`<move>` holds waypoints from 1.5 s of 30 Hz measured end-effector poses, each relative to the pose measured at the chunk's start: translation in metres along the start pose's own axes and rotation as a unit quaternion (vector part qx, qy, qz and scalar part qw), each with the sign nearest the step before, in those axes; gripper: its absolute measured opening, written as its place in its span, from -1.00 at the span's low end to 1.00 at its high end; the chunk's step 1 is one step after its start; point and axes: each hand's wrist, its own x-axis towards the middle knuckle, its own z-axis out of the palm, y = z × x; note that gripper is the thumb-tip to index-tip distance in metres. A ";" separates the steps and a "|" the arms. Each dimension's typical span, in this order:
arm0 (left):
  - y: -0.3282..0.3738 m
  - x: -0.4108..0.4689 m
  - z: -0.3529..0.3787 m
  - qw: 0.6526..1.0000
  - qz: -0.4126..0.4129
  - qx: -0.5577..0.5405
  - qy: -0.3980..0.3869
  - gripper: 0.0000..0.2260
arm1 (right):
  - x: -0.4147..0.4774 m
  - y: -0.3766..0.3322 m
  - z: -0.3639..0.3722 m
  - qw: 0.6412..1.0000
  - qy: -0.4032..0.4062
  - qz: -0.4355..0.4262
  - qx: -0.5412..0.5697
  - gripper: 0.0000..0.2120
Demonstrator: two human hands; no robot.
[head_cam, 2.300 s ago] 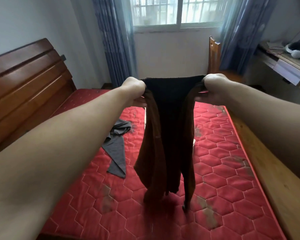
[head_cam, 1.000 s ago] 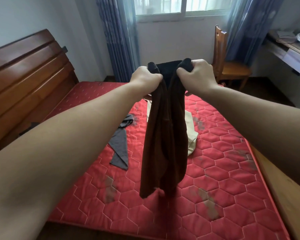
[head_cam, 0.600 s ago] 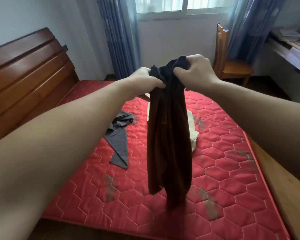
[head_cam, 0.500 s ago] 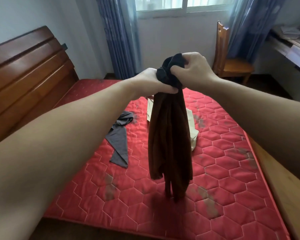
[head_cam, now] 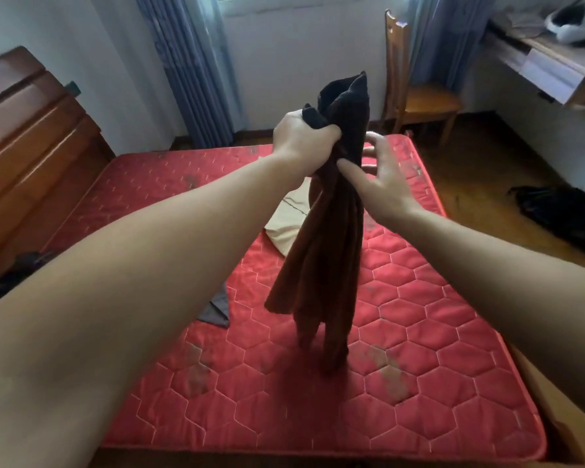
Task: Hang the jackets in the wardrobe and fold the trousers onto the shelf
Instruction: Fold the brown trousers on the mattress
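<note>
Way off to the left of the left hand stands a brown wooden headboard (head_cam: 31, 146). Under the left arm, a grey cloth (head_cam: 217, 310) lies flat on the red mattress (head_cam: 436, 349).

The left hand (head_cam: 301, 140) is held out over the bed. Its fingers are curled tight round the bunched top of the brown trousers (head_cam: 325, 265). A dark bit of the trousers sticks up above the fist, and the rest hangs straight down below it. The leg ends reach the mattress, but I cannot tell if they touch it. Just below the left hand and behind the hanging trousers, a pale cloth (head_cam: 289, 221) lies on the mattress.

The right hand (head_cam: 382, 184) is just to the right of the trousers, a bit lower than the left hand. It is open, with its fingers spread out. Its thumb touches the cloth, but it holds nothing.

Past the right hand, a wooden chair (head_cam: 419, 96) stands by the wall. Further right is a desk (head_cam: 554, 65), and a black heap (head_cam: 568, 217) lies on the floor.
</note>
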 end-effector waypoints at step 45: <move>-0.510 -0.071 -0.075 0.973 -0.229 0.001 -0.003 -0.86 | -0.163 0.330 0.411 0.944 -0.209 0.254 0.031 -0.23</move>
